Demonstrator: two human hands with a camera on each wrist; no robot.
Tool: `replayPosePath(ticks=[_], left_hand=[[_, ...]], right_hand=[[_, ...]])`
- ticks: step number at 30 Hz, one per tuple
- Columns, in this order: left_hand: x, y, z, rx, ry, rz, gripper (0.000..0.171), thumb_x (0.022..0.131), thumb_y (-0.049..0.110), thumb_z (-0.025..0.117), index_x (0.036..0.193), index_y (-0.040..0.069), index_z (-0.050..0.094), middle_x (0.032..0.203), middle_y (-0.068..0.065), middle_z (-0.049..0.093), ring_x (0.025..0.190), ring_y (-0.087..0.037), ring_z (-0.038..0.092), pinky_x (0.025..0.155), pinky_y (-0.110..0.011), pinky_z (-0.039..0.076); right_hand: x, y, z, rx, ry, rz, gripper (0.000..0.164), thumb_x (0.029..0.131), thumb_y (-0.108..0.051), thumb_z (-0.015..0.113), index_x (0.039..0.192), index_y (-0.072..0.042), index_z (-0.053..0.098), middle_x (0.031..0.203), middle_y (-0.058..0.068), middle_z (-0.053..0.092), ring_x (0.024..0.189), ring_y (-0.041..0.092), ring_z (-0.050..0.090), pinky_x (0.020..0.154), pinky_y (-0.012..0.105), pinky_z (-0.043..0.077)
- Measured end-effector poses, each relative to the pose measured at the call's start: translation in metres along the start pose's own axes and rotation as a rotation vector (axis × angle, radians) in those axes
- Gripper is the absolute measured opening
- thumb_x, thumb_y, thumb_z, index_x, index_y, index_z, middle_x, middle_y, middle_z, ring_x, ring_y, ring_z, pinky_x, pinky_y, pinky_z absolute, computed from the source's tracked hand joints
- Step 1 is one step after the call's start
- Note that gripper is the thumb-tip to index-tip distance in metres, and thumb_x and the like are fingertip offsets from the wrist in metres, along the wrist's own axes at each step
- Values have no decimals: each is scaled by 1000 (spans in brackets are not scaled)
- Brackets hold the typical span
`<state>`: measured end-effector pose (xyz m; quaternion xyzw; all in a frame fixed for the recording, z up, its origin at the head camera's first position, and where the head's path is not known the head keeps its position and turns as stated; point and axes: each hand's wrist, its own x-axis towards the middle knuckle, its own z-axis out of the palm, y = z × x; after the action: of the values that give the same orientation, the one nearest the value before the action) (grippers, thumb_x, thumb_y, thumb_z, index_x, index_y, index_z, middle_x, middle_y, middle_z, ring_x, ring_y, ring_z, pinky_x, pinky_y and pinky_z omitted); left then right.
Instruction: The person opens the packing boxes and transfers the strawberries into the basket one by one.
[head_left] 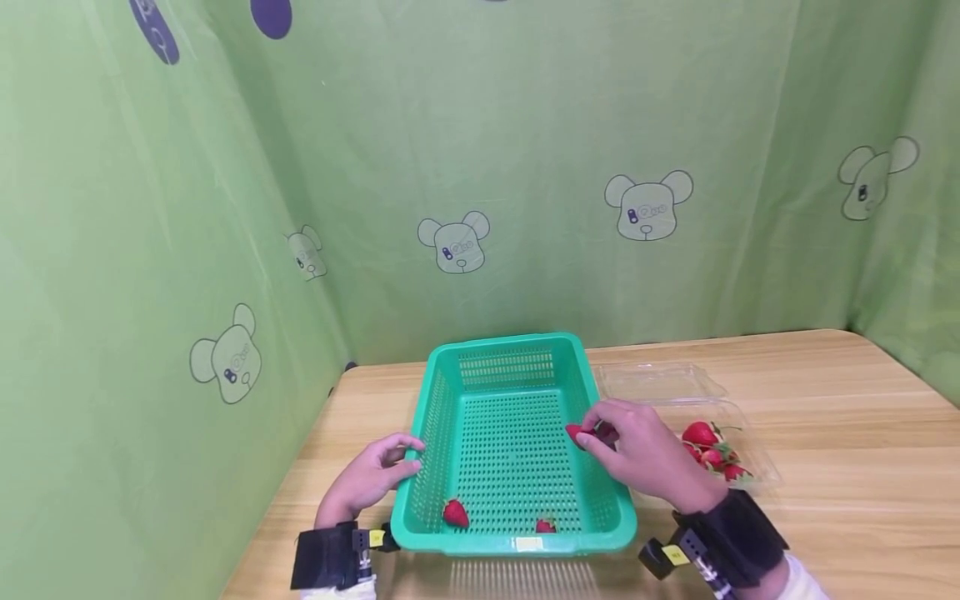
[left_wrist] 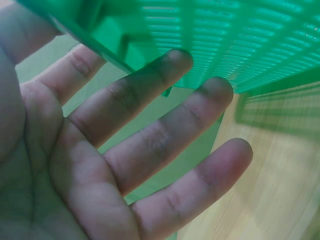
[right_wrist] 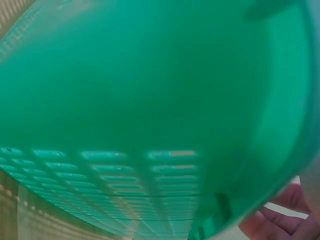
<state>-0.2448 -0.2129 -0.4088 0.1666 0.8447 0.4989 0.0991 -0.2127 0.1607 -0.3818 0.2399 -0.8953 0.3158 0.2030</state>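
My right hand (head_left: 636, 443) pinches a strawberry (head_left: 576, 434) between thumb and fingertips, above the right side of a green plastic basket (head_left: 513, 546). At the basket's left rim rests my left hand (head_left: 375, 473), its thumb and index fingertip touching the edge. In the left wrist view, the other fingers (left_wrist: 165, 135) extend loosely beside the slotted wall. Inside the basket, one strawberry (head_left: 455, 513) lies at the front left and another (head_left: 546, 526) near the front, partly hidden by the rim. Basket wall (right_wrist: 150, 100) fills most of the right wrist view, hiding the held strawberry.
Right of the basket, a clear plastic box (head_left: 761, 454) holds several strawberries (head_left: 701, 433) with green leaves; its lid (head_left: 652, 383) lies folded back behind it. A wooden table (head_left: 847, 433) bears everything. Green curtains (head_left: 540, 150) hang behind and along the left.
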Motion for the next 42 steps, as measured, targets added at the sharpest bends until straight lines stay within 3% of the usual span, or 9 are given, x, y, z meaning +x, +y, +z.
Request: replayPosePath(ticks=[12, 19, 24, 30, 35, 39, 42], left_hand=[[-1, 2, -1, -21, -12, -12, 29, 92, 22, 61, 118, 8, 58, 129, -26, 55, 108, -34, 58, 87, -51, 50], [1, 0, -1, -7, -3, -11, 29, 92, 22, 61, 117, 8, 58, 128, -25, 56, 109, -36, 57, 85, -50, 51], [-1, 2, 0, -5, 2, -11, 28, 93, 22, 61, 117, 9, 58, 130, -23, 55, 114, -38, 54, 85, -49, 51], [0, 2, -1, -12, -2, -9, 29, 93, 22, 61, 118, 8, 58, 130, -24, 55, 115, -38, 53, 87, -51, 50], [0, 1, -1, -11, -3, -6, 29, 93, 22, 61, 117, 8, 58, 130, -23, 55, 117, -38, 52, 89, -52, 50], [0, 1, -1, -18, 0, 0, 28, 92, 21, 62, 117, 8, 58, 133, -23, 52, 121, -41, 48, 91, -53, 49], [-1, 2, 0, -20, 1, -2, 28, 92, 21, 62, 117, 8, 58, 133, -23, 52, 121, -41, 48, 91, -54, 49]], right_hand=[[-1, 1, 10, 31, 120, -73, 15, 79, -3, 73, 82, -13, 62, 76, -4, 62, 68, 7, 59, 60, 29, 58], [-1, 11, 5, 84, 159, 26, 12, 81, -5, 72, 83, -12, 63, 78, 0, 65, 70, 12, 62, 60, 35, 58], [-1, 18, -2, 94, 250, 114, 6, 84, -7, 70, 88, -9, 65, 82, 5, 68, 74, 19, 64, 64, 43, 58], [-1, 28, -12, 66, 330, 147, 8, 86, -8, 67, 94, -4, 65, 84, 7, 69, 78, 21, 64, 69, 33, 57], [-2, 39, -14, 57, 319, 180, 11, 87, -7, 65, 97, -3, 64, 87, 11, 69, 79, 23, 64, 68, 30, 55], [-4, 48, -14, 57, 277, 218, 13, 85, -2, 61, 99, -2, 62, 88, 15, 68, 78, 27, 64, 69, 39, 55], [-7, 55, -14, 40, 198, 261, 19, 83, -1, 57, 100, -2, 62, 89, 18, 69, 77, 28, 64, 69, 47, 53]])
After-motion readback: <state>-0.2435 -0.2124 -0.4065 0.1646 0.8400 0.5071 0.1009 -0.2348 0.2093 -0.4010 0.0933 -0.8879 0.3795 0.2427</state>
